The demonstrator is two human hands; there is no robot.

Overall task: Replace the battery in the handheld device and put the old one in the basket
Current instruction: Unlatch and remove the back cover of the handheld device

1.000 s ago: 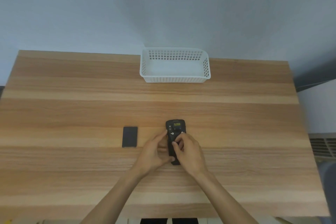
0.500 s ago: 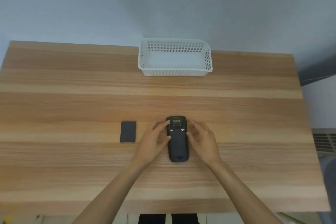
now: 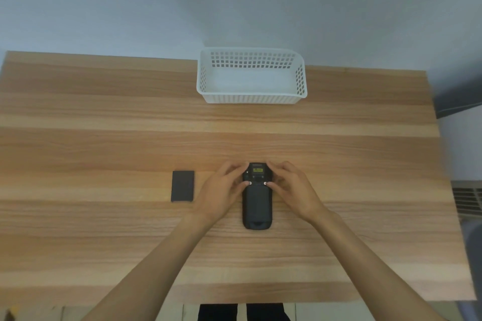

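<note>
The handheld device (image 3: 257, 197) lies flat on the wooden worktop (image 3: 104, 117), slightly below and right of the frame centre, its long axis running toward the top of the frame. Its back faces up, with a small yellow label near the upper end. The left hand (image 3: 221, 193) rests against the device's left edge and the right hand (image 3: 292, 190) against its right edge. The fingers of both hands curl around the upper end, clamped on the device from either side, and each thumb tip presses on one of two small light-coloured latches on the back. A dark rectangular battery (image 3: 182, 186) lies flat on the worktop left of the left hand, apart from it. The white perforated basket (image 3: 251, 98) stands at the far edge of the worktop, in the upper centre of the frame, well apart from the device.
</note>
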